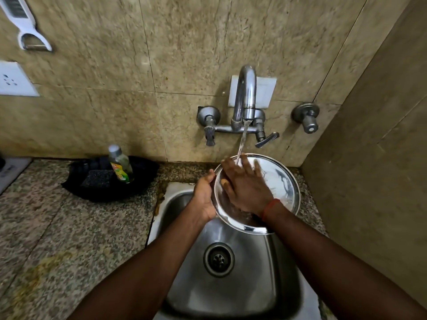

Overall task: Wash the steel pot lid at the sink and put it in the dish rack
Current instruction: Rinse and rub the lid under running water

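A round steel pot lid [283, 181] is held tilted over the steel sink [233, 285], under the tap [246, 98]. Water runs from the spout onto the lid's upper edge. My left hand [204, 195] grips the lid's left rim. My right hand [245, 183] lies flat on the lid's face with fingers spread, empty, a red thread at its wrist. The lid's middle is hidden under that hand. No dish rack is in view.
A black tray [76, 188] on the granite counter left of the sink holds a dish-soap bottle [120, 163] and a dark scrub pad [98, 177]. A wall socket [13, 79] and a hanging white peeler [27, 26] are upper left. A tiled wall stands close on the right.
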